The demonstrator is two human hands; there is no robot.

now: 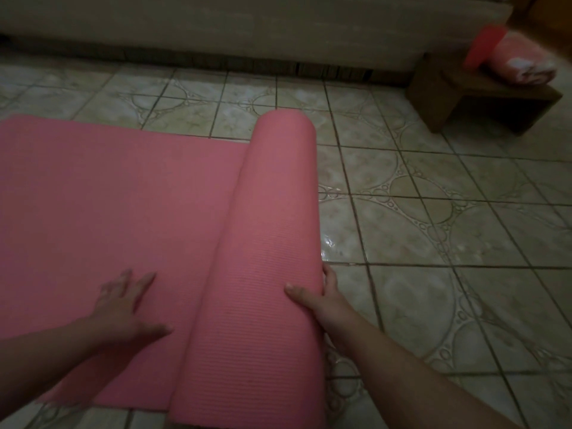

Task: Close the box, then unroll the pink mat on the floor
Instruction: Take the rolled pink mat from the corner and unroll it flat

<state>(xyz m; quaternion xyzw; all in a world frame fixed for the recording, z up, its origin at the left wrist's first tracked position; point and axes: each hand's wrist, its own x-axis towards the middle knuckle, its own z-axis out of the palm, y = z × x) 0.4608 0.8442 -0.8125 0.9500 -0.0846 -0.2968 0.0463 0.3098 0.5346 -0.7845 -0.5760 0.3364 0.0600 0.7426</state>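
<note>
The pink mat lies partly unrolled on the tiled floor, its flat part spreading to the left. The rest is a thick roll running from the near edge toward the wall. My left hand rests flat on the unrolled part, fingers spread, just left of the roll. My right hand cups the roll's right side near its lower end, thumb on top and fingers down the far side. No box is in view.
Patterned glossy floor tiles extend to the right of the roll. A low wooden bench stands at the back right with a red container and a pink rolled towel on it. A pale wall base runs along the back.
</note>
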